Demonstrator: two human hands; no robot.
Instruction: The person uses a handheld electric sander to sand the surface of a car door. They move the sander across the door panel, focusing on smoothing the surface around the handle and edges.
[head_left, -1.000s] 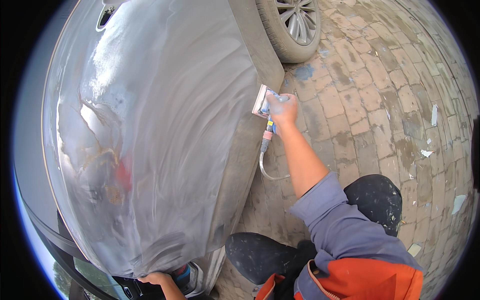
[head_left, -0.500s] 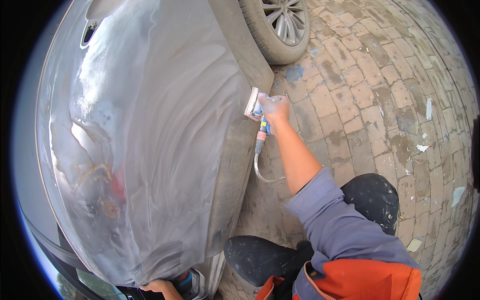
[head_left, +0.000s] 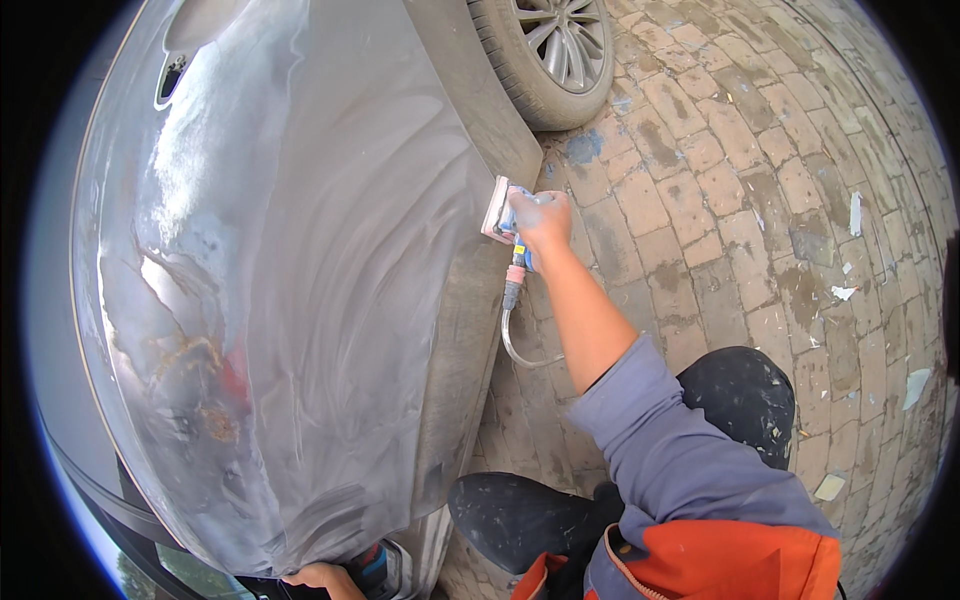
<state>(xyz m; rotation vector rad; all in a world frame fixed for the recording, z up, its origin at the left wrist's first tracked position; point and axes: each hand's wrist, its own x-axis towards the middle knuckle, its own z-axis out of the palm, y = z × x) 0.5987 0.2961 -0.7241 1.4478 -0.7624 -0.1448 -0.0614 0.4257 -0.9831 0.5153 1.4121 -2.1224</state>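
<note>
My right hand (head_left: pixel 541 218) grips a small blue air sander (head_left: pixel 507 222) whose flat pad presses against the lower edge of a grey car door panel (head_left: pixel 300 280). A thin hose (head_left: pixel 514 335) hangs from the sander's handle and curls under my forearm. The panel is dull and streaked with sanding marks. At the bottom edge my left hand (head_left: pixel 322 579) rests on the panel's end, against a dark trim piece with a small red and blue part; only its fingers show.
A car wheel (head_left: pixel 548 50) with a silver rim stands just beyond the sander. Brick paving (head_left: pixel 760 200) with scraps of paper and paint spots stretches to the right. My knees in dark, spattered trousers (head_left: pixel 740 395) are beside the car.
My right hand and the sander have slid a little up along the panel's lower edge toward the wheel. The view has shifted slightly; the left hand stays at the panel's end.
</note>
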